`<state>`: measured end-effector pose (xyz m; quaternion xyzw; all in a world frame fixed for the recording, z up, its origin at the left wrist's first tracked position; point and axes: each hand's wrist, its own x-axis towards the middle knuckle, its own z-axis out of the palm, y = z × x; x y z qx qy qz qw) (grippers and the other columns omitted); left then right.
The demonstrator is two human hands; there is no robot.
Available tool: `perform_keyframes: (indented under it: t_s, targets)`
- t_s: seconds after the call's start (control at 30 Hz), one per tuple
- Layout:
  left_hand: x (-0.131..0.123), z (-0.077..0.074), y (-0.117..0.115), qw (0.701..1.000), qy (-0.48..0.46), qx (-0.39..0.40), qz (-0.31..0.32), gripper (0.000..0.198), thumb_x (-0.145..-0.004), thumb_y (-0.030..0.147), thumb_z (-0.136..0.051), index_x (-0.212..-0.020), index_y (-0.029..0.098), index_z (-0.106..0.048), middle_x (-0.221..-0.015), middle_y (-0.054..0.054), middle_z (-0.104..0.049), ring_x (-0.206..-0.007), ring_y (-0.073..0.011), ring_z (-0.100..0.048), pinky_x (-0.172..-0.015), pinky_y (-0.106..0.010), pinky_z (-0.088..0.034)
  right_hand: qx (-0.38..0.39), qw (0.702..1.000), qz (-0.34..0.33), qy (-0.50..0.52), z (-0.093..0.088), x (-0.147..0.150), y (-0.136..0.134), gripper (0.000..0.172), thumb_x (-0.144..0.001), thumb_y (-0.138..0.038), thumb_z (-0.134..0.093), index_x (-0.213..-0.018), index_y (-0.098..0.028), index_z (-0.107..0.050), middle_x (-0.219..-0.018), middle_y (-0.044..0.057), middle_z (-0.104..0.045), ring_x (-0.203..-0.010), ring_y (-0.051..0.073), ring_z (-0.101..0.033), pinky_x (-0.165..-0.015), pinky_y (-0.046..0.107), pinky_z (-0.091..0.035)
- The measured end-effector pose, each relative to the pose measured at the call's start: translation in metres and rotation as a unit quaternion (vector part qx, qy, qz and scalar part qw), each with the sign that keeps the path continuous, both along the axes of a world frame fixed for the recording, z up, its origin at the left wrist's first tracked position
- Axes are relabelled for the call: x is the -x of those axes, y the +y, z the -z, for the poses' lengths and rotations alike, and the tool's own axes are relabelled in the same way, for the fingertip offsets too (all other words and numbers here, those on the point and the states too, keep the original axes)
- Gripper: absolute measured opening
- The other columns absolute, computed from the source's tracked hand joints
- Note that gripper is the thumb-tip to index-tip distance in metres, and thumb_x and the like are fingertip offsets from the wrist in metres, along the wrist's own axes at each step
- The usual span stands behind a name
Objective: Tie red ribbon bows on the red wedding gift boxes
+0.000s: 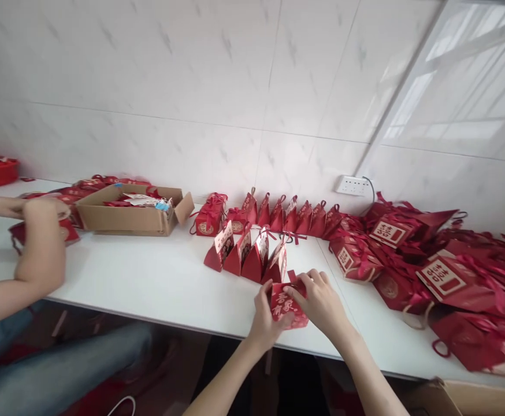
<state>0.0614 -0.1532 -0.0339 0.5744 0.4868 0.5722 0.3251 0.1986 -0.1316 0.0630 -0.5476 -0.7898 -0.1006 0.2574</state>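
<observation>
Both my hands hold one small red gift box (286,306) with gold characters at the front edge of the white table (148,277). My left hand (264,315) grips its left side, fingers closed on it. My right hand (319,300) pinches its top right. Just behind the box stands a short row of folded red triangular boxes (248,254) with white tags.
A longer row of red boxes (287,216) lines the tiled wall. A large heap of flat red boxes and ribbons (443,277) fills the right. An open cardboard box (131,211) sits at left. Another person's arms (36,248) work at far left. A wall socket (352,185) is behind.
</observation>
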Motion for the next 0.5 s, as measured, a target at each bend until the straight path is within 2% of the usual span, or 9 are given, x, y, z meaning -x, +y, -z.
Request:
perform_keyframes:
  t_s: [0.07,0.13,0.23,0.33,0.43,0.5]
  targets:
    - [0.009,-0.007,0.003,1.000,0.012,0.005,0.003,0.039,-0.076,0.042,-0.061,-0.109,0.021,-0.053,-0.107,-0.011,-0.061,-0.103,-0.0280,-0.057,-0.089,-0.045,-0.047,0.071,0.996,-0.040,0.027,-0.009,-0.006,0.000,0.034,-0.082,-0.052,-0.053,-0.084,-0.019,-0.062,-0.082,0.009,-0.060,-0.078,0.025,-0.058,-0.064,0.035,-0.048]
    - [0.018,-0.015,0.005,0.999,0.038,0.004,0.028,0.026,-0.079,0.040,-0.057,-0.095,0.019,-0.057,-0.093,-0.008,-0.064,-0.092,-0.0248,-0.061,-0.084,-0.042,-0.048,0.148,0.982,-0.086,0.081,-0.021,-0.017,0.005,0.035,-0.083,-0.052,-0.052,-0.091,-0.019,-0.062,-0.086,0.007,-0.062,-0.077,0.021,-0.060,-0.066,0.033,-0.049]
    - [0.028,-0.032,0.008,0.996,0.060,-0.025,0.060,0.030,-0.075,0.037,-0.059,-0.098,0.018,-0.054,-0.095,-0.008,-0.064,-0.092,-0.0236,-0.061,-0.082,-0.039,-0.049,0.178,0.965,-0.122,0.152,-0.041,-0.031,0.016,0.035,-0.082,-0.050,-0.055,-0.097,-0.019,-0.062,-0.094,0.008,-0.063,-0.082,0.019,-0.063,-0.072,0.033,-0.050]
    - [0.032,-0.055,0.012,0.992,0.074,-0.058,0.087,0.036,-0.073,0.035,-0.060,-0.104,0.019,-0.052,-0.103,-0.007,-0.063,-0.097,-0.0223,-0.060,-0.084,-0.036,-0.048,0.183,0.950,-0.186,0.173,-0.054,-0.029,0.025,0.035,-0.077,-0.047,-0.062,-0.099,-0.020,-0.062,-0.101,0.008,-0.063,-0.092,0.021,-0.061,-0.079,0.036,-0.050]
    - [0.028,-0.077,0.016,0.986,0.095,-0.044,0.131,0.028,-0.074,0.032,-0.061,-0.099,0.020,-0.055,-0.100,-0.005,-0.065,-0.094,-0.0202,-0.062,-0.083,-0.032,-0.049,0.238,0.911,-0.275,0.192,-0.054,-0.016,0.028,0.037,-0.074,-0.039,-0.068,-0.105,-0.021,-0.060,-0.101,0.005,-0.065,-0.091,0.019,-0.062,-0.080,0.034,-0.051]
    - [0.024,-0.086,0.019,0.984,0.106,-0.015,0.144,0.022,-0.075,0.030,-0.060,-0.094,0.020,-0.058,-0.095,-0.004,-0.067,-0.089,-0.0194,-0.063,-0.078,-0.030,-0.050,0.255,0.902,-0.276,0.212,-0.050,-0.008,0.027,0.027,-0.075,-0.034,-0.066,-0.099,-0.021,-0.062,-0.091,0.003,-0.067,-0.081,0.017,-0.063,-0.075,0.031,-0.052]
